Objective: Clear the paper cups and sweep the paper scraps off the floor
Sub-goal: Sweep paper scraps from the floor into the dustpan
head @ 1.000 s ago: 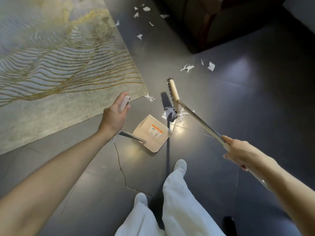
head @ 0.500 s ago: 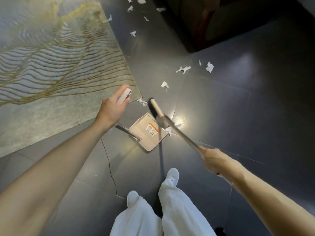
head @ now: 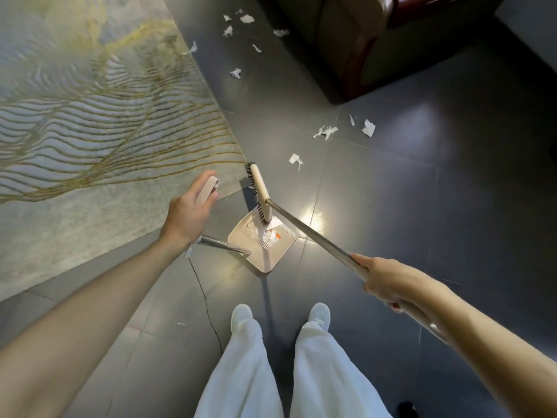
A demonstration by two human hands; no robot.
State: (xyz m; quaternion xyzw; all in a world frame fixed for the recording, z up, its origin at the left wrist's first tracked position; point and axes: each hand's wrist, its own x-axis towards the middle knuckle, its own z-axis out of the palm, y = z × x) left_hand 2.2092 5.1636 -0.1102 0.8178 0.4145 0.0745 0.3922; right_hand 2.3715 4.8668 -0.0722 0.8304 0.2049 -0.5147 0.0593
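Your left grip is wrapping around the beige plastic top of the dustpan handle, and its thin metal shaft is slanting down to the flat beige dustpan, which is sitting on the dark, glossy floor tiles just off the corner of the rug. Your right grip is curling around the smooth metal broom pole, well back from the broom head. That head is a narrow cream bar with stiff dark bristles. Its near end is lying over the pan's open mouth and its far end is reaching the rug's corner. The paper scraps are lying beyond both grips: one torn white scrap is sitting just past the broom head, a crumpled pair and a squarer piece are lying farther out, and more bits are trailing along the rug's long edge toward a dark armchair. The rug is looking pale and woven, with rippling gold lines.
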